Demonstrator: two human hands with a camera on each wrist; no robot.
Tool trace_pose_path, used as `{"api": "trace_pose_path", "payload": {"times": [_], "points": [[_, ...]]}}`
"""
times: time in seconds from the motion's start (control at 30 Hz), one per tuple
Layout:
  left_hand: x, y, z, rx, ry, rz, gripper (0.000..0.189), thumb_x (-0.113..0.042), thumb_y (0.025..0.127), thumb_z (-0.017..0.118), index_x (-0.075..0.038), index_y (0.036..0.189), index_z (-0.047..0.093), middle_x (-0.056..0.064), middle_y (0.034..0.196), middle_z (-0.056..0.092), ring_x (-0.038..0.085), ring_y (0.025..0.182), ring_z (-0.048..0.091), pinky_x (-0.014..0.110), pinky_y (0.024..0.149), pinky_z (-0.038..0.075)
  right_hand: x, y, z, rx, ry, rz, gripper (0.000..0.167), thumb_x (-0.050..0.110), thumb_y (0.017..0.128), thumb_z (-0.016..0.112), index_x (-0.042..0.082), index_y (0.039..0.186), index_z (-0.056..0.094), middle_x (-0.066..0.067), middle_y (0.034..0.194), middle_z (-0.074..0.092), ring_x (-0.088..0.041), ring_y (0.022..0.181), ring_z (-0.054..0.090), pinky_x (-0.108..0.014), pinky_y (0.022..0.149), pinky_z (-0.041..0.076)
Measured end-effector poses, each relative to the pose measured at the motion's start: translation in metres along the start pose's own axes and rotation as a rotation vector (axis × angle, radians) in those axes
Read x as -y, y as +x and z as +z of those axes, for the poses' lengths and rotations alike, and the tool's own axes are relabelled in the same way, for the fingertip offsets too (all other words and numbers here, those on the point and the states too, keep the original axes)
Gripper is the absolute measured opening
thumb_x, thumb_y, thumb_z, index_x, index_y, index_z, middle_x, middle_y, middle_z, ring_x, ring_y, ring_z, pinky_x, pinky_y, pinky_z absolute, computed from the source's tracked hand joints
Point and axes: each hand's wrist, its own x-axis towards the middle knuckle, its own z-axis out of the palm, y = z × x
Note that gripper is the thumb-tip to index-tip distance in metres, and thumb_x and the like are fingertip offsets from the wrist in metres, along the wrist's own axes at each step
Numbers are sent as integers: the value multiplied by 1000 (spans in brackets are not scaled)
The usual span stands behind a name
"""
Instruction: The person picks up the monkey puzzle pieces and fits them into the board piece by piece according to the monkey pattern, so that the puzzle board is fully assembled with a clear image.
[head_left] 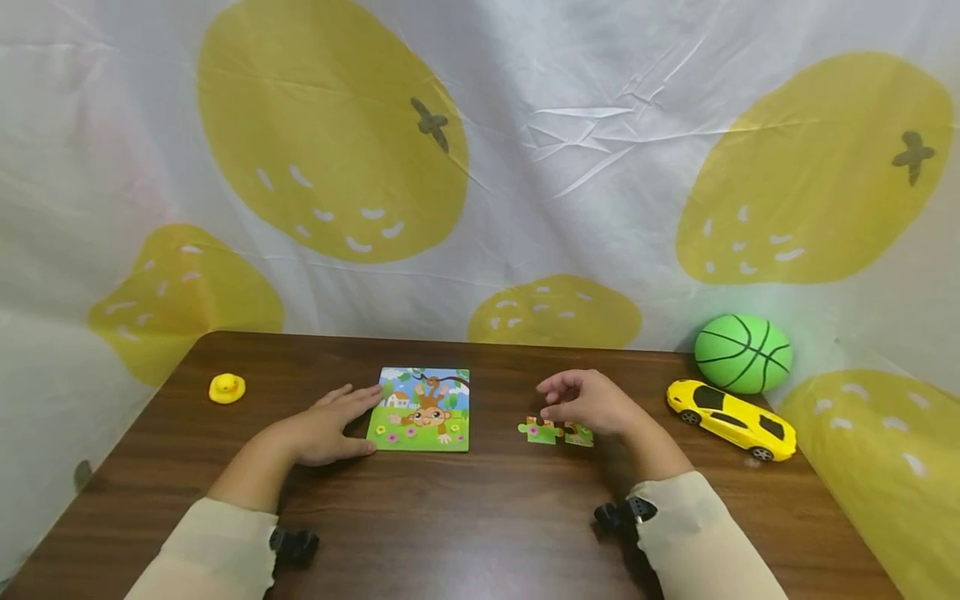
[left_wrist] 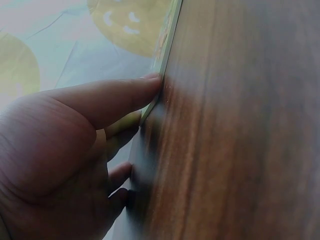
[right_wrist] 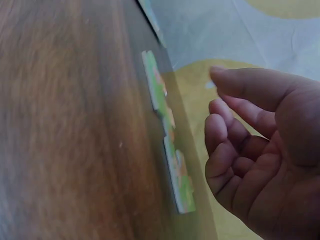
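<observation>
A square picture card of a monkey hanging from a branch (head_left: 418, 417) lies on the table. At its left side is my left hand (head_left: 330, 427), fingers stretched out and touching the edge, thumb against the lower left corner. The left wrist view has the thumb (left_wrist: 125, 97) at the card's thin edge. Over two jigsaw pieces, my right hand (head_left: 596, 404) hovers with loosely bent fingers and nothing visible in them. One piece (head_left: 542, 433) is green with a pink flower; the other (head_left: 579, 436) lies beside it, partly hidden. In the right wrist view, the hand (right_wrist: 265, 150) is apart from the pieces (right_wrist: 179, 185).
A yellow rubber duck (head_left: 227, 388) sits at the table's far left. On the right stand a yellow toy car (head_left: 731, 419) and a green ball with black lines (head_left: 744, 354). Behind the brown wooden table (head_left: 450, 525) hangs a white cloth (head_left: 555, 208) with yellow fruit shapes.
</observation>
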Motion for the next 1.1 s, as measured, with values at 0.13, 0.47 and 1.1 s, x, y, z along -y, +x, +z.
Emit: {"api": "trace_pose_path", "payload": {"times": [0.13, 0.47, 1.1], "points": [[0, 0, -1, 2, -5, 0, 87, -46, 99, 74, -16, 170, 33, 11, 179, 26, 53, 165, 12, 80, 126, 18, -9, 4, 1, 51, -44, 15, 38, 19, 88, 89, 9, 123, 77, -6, 106, 72, -15, 93, 64, -28, 79, 54], [3, -2, -1, -4, -9, 13, 88, -48, 98, 74, -16, 169, 34, 12, 179, 27, 54, 164, 12, 81, 125, 18, -11, 7, 5, 114, -145, 23, 45, 11, 79, 93, 15, 122, 78, -3, 110, 74, -18, 93, 60, -30, 80, 53], [3, 1, -1, 5, -3, -5, 88, -47, 100, 73, -17, 171, 31, 12, 179, 25, 53, 165, 10, 80, 125, 17, 3, 3, 12, 37, -212, -19, 28, 5, 86, 84, 15, 113, 83, 1, 92, 73, -13, 87, 62, -29, 76, 52]]}}
